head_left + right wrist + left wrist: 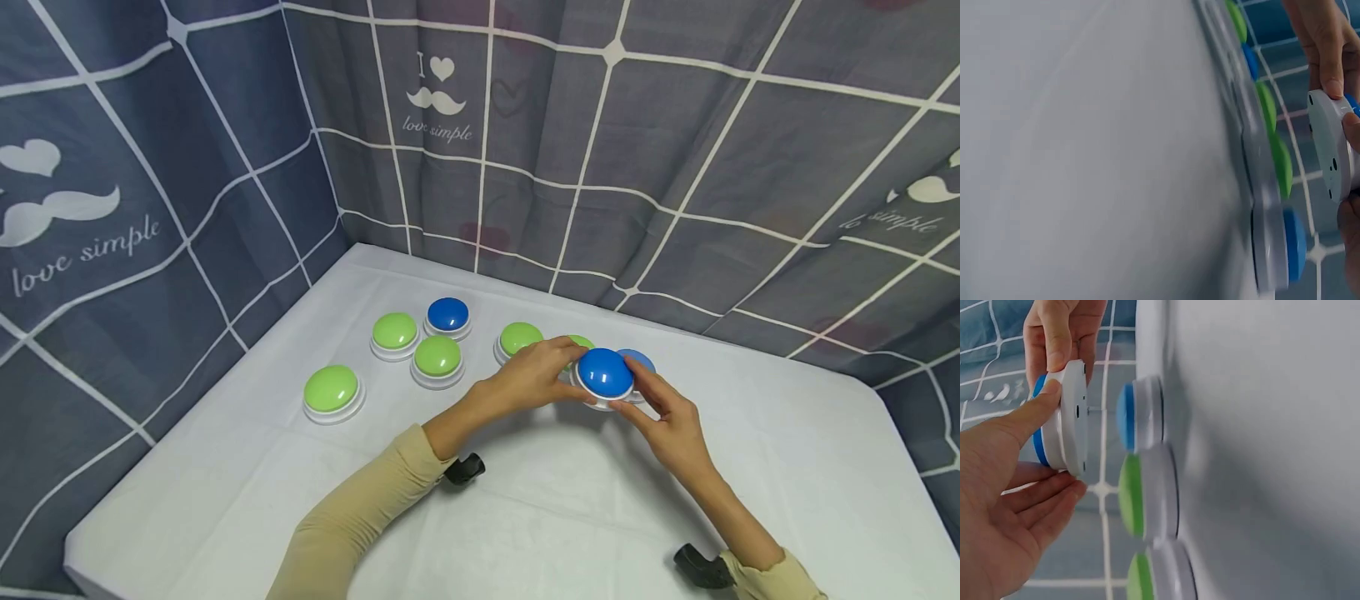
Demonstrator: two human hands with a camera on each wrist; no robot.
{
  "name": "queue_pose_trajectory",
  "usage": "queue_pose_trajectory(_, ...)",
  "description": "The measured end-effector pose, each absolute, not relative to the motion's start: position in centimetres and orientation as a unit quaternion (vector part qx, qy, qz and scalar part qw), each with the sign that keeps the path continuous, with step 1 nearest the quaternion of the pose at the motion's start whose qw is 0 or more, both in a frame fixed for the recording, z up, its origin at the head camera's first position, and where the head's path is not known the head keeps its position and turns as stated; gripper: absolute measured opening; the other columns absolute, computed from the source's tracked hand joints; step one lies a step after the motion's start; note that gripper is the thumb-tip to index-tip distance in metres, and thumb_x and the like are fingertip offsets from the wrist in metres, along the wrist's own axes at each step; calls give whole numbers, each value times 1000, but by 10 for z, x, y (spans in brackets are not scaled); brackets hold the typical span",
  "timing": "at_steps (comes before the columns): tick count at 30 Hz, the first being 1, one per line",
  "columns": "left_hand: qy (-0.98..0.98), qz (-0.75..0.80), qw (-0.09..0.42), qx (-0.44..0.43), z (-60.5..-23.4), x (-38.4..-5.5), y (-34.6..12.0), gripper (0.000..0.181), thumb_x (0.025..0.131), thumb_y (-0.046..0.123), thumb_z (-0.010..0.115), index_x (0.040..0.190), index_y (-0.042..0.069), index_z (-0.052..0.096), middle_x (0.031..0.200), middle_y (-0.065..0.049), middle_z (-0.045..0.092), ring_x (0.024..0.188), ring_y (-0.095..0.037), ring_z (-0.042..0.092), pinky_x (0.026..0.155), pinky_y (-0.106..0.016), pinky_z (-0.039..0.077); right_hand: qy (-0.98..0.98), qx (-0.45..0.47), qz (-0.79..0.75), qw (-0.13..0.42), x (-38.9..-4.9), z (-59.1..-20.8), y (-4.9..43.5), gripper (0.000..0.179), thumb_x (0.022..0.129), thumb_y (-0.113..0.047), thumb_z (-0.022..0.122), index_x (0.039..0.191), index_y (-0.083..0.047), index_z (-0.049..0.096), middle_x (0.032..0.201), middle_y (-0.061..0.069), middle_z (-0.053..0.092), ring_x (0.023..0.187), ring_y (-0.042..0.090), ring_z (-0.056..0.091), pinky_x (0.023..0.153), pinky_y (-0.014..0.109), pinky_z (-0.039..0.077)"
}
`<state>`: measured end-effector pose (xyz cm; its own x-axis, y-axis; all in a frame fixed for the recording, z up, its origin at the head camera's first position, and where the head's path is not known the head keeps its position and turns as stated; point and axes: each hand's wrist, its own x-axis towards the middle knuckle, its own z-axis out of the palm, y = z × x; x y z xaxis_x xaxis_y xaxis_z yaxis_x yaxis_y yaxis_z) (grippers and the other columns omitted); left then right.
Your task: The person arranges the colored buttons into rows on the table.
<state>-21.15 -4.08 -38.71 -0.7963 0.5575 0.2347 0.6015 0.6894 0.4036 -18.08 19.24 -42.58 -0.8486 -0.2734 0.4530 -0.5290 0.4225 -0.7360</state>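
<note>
Both hands hold a blue push button (605, 372) with a white base, raised above the table. My left hand (531, 372) grips its left side, thumb on the rim; in the left wrist view the left hand (1004, 494) has its other fingers under the far edge. On the opposite side, my right hand (672, 427) pinches the base between thumb and fingers. The underside (1325, 147) with small holes shows in the right wrist view. Behind the held button, a second blue button (642, 360) and a green button (581, 341) on the table are partly hidden.
Left of the hands stand a green button (520, 337), another green button (438, 356), a blue button (448, 314) and two further green buttons, one at the far left (332, 388). A white cloth covers the table (525, 525). Checked curtains (540, 167) hang behind and at the sides.
</note>
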Motion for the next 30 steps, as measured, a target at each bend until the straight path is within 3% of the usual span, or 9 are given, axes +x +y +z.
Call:
queue_pose_trajectory(4,-913,-224,52,-336,-392,-221,-15,68,82,50,78,134,10,61,128,-3,61,116,-12,57,95,-23,47,-837,241,466,154,-181,-428,217,71,80,10,77,144,-7,51,143,17,52,126,-5,47,96,13,39)
queue_pose_trajectory(9,-911,-202,54,-355,-393,-233,19,70,81,53,78,135,12,61,124,0,62,109,-7,58,88,-18,46,-845,230,449,179,-180,-429,244,72,78,14,76,143,-4,52,141,22,52,124,-6,48,95,12,40)
queue_pose_trajectory(19,-914,-156,26,-373,-398,-262,73,67,82,53,76,136,16,59,119,8,59,104,0,54,84,-14,44,-873,178,410,196,-187,-433,281,67,83,5,76,145,-6,50,143,19,51,120,-15,44,91,6,37)
queue_pose_trajectory(30,-920,-105,-20,-378,-404,-279,99,64,83,53,74,135,20,59,117,10,57,105,-1,53,88,-15,42,-896,138,379,186,-195,-447,296,63,86,-4,77,142,3,50,136,31,52,107,-26,37,86,0,33)
